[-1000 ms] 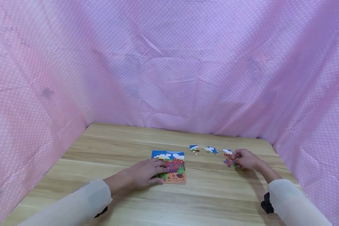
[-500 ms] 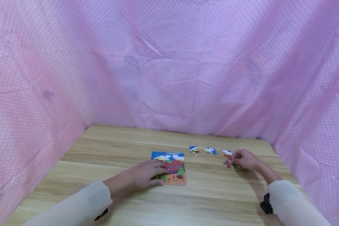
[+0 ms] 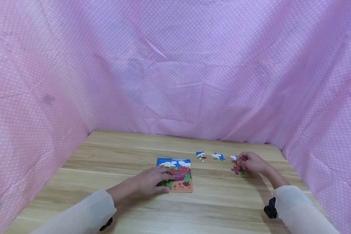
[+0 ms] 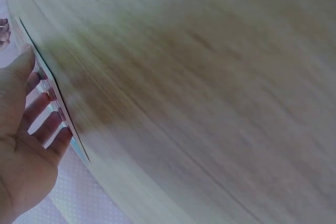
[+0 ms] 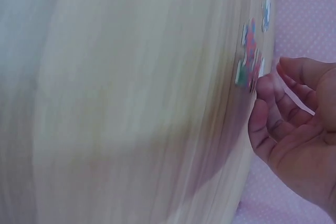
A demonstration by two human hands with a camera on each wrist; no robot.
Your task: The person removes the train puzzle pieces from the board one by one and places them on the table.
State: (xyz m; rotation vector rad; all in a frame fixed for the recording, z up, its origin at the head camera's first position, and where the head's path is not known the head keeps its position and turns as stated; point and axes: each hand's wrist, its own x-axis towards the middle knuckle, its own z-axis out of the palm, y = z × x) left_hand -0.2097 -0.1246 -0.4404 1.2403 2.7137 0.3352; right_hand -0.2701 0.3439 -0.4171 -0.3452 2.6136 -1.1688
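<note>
At the left of the wooden table (image 3: 120, 144), before a pink dotted cloth (image 3: 175, 81), we see the left hand (image 3: 152, 180), its fingers straight and spread, resting on the left part of a puzzle board (image 3: 181, 186). The board lies flat, showing a red train under clouds; its right part extends uncovered beyond the fingertips. To its right and slightly farther away, we find a blue-topped piece (image 3: 201, 155) near the board, then a cloud piece (image 3: 218, 156), each apart from both hands. Next comes a white-and-red piece (image 3: 233, 157), partly hidden by the fingers of the right hand (image 3: 253, 163), with a red-and-green group (image 3: 236, 170) just below it. The right hand, farthest right, has its fingers bent over these parts; we cannot tell whether it grips one.
</note>
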